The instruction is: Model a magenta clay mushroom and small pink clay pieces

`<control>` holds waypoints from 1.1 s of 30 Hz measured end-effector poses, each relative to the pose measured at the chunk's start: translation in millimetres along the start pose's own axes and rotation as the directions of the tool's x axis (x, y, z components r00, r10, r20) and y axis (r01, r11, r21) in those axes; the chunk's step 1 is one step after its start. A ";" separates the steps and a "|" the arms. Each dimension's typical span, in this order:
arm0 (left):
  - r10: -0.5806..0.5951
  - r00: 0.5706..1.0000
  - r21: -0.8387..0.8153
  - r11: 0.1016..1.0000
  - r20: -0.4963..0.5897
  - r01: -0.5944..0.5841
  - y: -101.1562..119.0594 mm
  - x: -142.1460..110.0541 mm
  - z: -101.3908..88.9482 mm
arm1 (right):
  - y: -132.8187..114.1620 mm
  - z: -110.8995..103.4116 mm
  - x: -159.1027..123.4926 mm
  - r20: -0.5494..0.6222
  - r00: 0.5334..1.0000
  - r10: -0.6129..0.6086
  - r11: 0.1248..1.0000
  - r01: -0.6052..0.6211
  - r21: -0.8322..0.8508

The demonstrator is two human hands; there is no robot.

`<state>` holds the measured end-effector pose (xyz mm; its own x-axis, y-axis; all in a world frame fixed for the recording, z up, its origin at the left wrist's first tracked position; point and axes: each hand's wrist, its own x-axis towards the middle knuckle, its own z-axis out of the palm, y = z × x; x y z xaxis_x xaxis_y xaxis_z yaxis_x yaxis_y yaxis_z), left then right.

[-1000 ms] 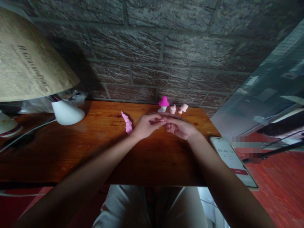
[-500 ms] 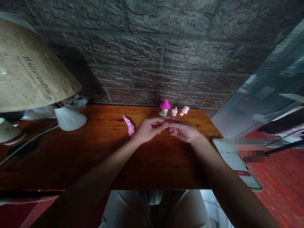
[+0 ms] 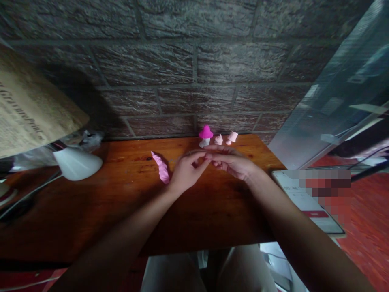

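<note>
Head view: left hand (image 3: 187, 169) and right hand (image 3: 234, 164) touched — whether either gripped anything was indiscernible. Pink strip (image 3: 161, 168) lay nearby.

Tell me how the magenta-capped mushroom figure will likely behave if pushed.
The mushroom figure may tip if pushed high, since its cap overhangs a narrower stem. It is probably light, being smaller than the left hand nearby.

Single head-worn camera looks forward and down at close range, centred on the bare left hand (image 3: 189, 169) and bare right hand (image 3: 234, 164) above the brown wooden tabletop (image 3: 206, 213), grey stone-block wall (image 3: 170, 67) across upper view.
</note>
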<state>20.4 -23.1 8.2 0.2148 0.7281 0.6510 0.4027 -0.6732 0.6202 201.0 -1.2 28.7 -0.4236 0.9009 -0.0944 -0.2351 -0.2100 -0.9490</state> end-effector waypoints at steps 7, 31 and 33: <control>-0.015 0.997 -0.014 1.000 0.071 0.016 0.2 0.3 -1.1 | 1.2 0.9 2.9 0.006 1.000 0.013 0.997 -0.013 0.071; -0.045 0.999 -0.062 0.997 0.000 0.044 -1.3 0.1 0.8 | 2.8 -1.0 3.7 0.038 0.999 0.009 0.995 -0.013 0.099; -0.039 0.999 -0.063 0.997 0.026 0.041 -1.9 -0.1 1.3 | 2.1 -1.1 3.2 0.039 0.999 0.011 0.996 -0.014 0.092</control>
<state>20.8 -21.7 6.4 0.2224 0.7569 0.6145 0.3540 -0.6499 0.6725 200.1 1.6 26.1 -0.4597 0.8832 -0.0927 -0.3087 -0.2568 -0.9158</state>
